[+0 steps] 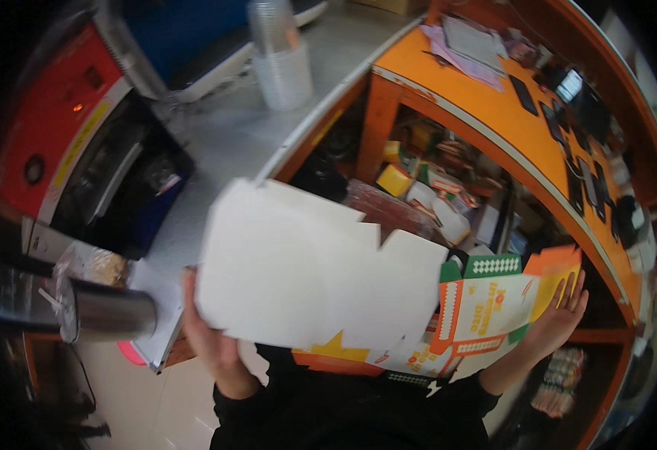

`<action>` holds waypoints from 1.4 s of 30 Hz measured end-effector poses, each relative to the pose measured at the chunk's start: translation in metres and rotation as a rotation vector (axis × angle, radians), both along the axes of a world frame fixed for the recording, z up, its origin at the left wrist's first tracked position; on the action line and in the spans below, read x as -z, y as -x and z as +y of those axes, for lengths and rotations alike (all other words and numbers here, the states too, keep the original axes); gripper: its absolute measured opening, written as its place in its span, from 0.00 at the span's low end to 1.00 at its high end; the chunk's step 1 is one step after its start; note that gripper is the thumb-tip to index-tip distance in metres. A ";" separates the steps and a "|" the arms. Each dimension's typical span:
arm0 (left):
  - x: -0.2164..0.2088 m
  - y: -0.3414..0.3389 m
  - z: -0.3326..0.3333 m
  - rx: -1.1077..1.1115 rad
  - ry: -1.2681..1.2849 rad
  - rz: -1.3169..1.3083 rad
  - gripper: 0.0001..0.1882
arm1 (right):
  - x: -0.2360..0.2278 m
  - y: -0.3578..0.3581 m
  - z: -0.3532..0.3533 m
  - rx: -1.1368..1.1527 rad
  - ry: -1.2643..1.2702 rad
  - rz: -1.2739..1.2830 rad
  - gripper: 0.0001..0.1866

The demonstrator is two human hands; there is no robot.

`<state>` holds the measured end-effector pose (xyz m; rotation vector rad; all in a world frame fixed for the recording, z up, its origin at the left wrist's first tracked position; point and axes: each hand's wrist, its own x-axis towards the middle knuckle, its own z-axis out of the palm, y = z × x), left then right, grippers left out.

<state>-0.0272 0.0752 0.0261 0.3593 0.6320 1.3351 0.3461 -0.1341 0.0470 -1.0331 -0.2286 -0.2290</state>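
Unfolded food-box card spreads across the air in front of me. A large plain white card panel point(306, 262) fills the left part, with notched edges. To its right shows a printed box blank point(486, 304) in white, green, orange and yellow, and more printed card peeks out beneath the white panel. Whether these are one piece or several I cannot tell. My left hand point(216, 337) grips the white panel's left edge, some fingers hidden behind it. At the opposite end my right hand point(561, 315) holds the printed blank's orange and yellow flap, its fingers extended along it.
A red machine point(58, 127) stands at left, near a metal cup point(111, 311). Stacked clear plastic cups point(279, 67) are on the grey counter point(231, 142). Beyond the card, an orange shelf point(478, 97) bears several phones point(523, 95), with cluttered boxes point(396, 178) underneath.
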 end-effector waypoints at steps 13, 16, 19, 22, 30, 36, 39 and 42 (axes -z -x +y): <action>-0.026 -0.086 -0.042 0.443 -0.119 -0.016 0.06 | -0.008 0.199 0.099 -0.843 0.708 -0.863 0.43; -0.022 -0.086 -0.043 0.495 -0.155 -0.057 0.06 | 0.006 0.191 0.101 -0.818 0.679 -0.858 0.46; -0.018 -0.090 -0.044 0.565 -0.151 -0.114 0.06 | 0.014 0.186 0.098 -0.773 0.705 -0.857 0.44; -0.016 -0.094 -0.045 0.616 -0.225 -0.205 0.06 | 0.017 0.185 0.097 -0.791 0.609 -0.814 0.42; -0.014 -0.118 -0.057 0.604 -0.400 0.000 0.06 | 0.017 0.190 0.091 -0.734 0.506 -0.611 0.38; -0.010 -0.125 -0.065 0.608 -0.414 0.052 0.07 | 0.021 0.187 0.089 -0.641 0.427 -0.327 0.30; -0.008 -0.128 -0.065 0.613 -0.440 0.058 0.07 | 0.023 0.187 0.087 -0.684 0.360 -0.250 0.28; -0.006 -0.130 -0.066 0.617 -0.424 0.044 0.08 | 0.025 0.187 0.085 -0.676 0.360 -0.185 0.29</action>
